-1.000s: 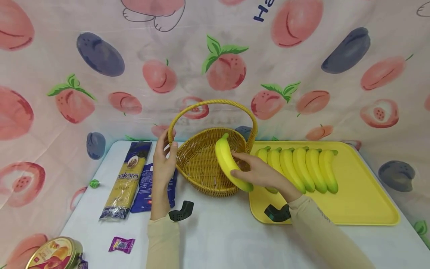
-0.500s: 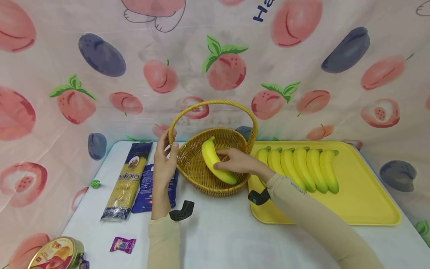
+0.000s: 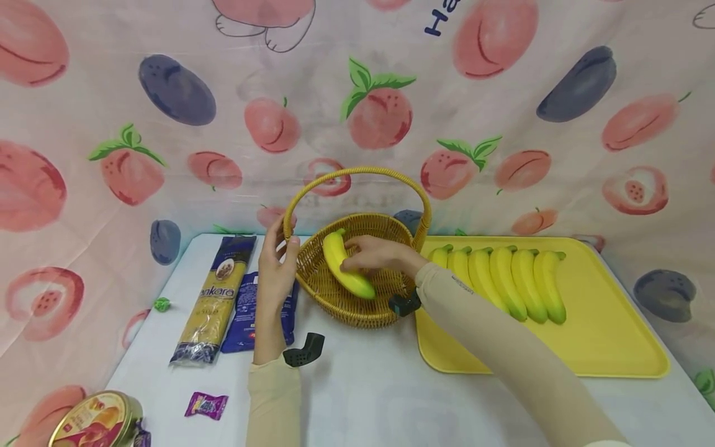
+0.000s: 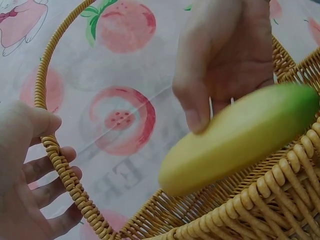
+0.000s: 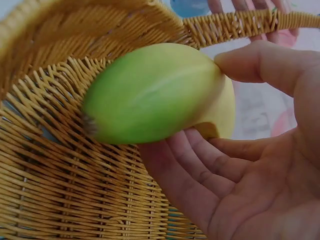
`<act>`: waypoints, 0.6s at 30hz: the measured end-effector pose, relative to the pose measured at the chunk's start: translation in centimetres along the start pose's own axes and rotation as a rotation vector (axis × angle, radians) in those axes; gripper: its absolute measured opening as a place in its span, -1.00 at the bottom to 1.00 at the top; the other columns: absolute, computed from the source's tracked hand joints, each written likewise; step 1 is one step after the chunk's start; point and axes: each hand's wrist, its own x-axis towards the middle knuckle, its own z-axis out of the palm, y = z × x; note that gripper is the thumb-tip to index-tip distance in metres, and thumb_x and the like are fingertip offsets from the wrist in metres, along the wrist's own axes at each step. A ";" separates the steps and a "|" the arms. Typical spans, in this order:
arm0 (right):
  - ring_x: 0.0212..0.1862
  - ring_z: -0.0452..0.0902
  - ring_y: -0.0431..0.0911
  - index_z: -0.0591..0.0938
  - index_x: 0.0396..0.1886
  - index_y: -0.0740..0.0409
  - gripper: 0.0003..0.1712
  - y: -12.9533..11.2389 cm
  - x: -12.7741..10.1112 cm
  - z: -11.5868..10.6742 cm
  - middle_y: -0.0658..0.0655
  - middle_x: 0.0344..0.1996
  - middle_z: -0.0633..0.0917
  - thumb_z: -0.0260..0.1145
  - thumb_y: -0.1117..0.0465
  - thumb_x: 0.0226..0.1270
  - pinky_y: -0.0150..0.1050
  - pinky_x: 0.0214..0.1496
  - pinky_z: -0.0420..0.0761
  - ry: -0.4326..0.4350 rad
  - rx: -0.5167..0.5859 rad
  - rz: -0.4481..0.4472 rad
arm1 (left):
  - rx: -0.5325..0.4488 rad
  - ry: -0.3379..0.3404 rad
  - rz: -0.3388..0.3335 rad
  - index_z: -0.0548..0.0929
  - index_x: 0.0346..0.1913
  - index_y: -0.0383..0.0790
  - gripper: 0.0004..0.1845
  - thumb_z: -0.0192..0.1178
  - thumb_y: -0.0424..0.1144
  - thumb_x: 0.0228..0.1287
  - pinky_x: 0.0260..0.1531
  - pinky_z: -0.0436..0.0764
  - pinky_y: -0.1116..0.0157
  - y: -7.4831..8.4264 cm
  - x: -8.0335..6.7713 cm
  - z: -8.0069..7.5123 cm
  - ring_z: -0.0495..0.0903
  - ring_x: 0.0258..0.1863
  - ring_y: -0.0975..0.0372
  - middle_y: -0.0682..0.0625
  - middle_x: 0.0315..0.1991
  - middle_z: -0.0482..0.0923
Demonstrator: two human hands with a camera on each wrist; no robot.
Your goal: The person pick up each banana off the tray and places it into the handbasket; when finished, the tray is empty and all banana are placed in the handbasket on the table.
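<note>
A yellow banana [image 3: 345,268] with a green end is over the hollow of a wicker basket [image 3: 357,318]. My right hand [image 3: 380,253] grips it, thumb on one side and fingers on the other, as the right wrist view shows. In that view the green tip of the banana [image 5: 150,95] points toward the basket's woven inside. My left hand [image 3: 277,257] holds the left side of the tall basket handle [image 3: 357,170]. The left wrist view shows the thumb and fingers of the left hand [image 4: 35,170] around the wrapped handle.
Several bananas [image 3: 511,282] lie in a row on a yellow tray [image 3: 614,335] at right. Left of the basket lie a spaghetti pack [image 3: 215,304] and a blue packet [image 3: 242,316]. A purple candy [image 3: 206,405], a small green item [image 3: 162,304] and a round tin [image 3: 92,422] are further left.
My right hand has carried the banana leftward, from the basket's right side to the left part of its hollow. The left hand has stayed on the handle.
</note>
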 end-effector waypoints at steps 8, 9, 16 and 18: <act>0.04 0.49 -0.07 0.17 0.40 0.13 -0.14 -0.6 1.6 0.4 0.12 0.04 0.50 0.31 -0.01 0.18 -0.12 0.04 0.62 -0.067 0.012 0.049 | 0.004 -0.008 0.004 0.25 0.40 -0.11 -0.50 -0.04 -0.29 0.44 0.30 0.29 -0.04 -0.1 0.0 0.0 0.30 0.33 0.04 -0.16 0.26 0.37; 0.02 0.51 -0.07 0.17 0.40 0.15 -0.14 -0.7 1.8 0.6 0.13 0.02 0.50 0.31 -0.01 0.18 -0.13 0.01 0.63 -0.074 0.014 0.051 | 0.005 -0.005 0.005 0.25 0.40 -0.11 -0.50 -0.04 -0.29 0.44 0.30 0.29 -0.04 0.0 0.0 0.0 0.30 0.32 0.04 -0.16 0.26 0.38; -0.10 0.56 -0.03 0.29 0.18 0.18 -0.34 -0.9 3.2 1.6 0.18 -0.04 0.50 0.32 0.03 0.18 -0.16 -0.10 0.67 -0.138 0.012 0.086 | 0.011 -0.003 0.000 0.25 0.40 -0.12 -0.50 -0.04 -0.27 0.44 0.30 0.30 -0.04 0.0 -0.1 0.1 0.30 0.33 0.05 -0.17 0.25 0.38; -0.13 0.57 -0.02 0.32 0.11 0.18 -0.40 -0.9 3.5 2.0 0.18 -0.07 0.52 0.34 0.05 0.16 -0.17 -0.12 0.68 -0.152 0.013 0.094 | 0.012 -0.001 0.000 0.26 0.39 -0.13 -0.51 -0.03 -0.28 0.44 0.30 0.30 -0.04 0.0 -0.1 0.0 0.30 0.33 0.05 -0.17 0.26 0.38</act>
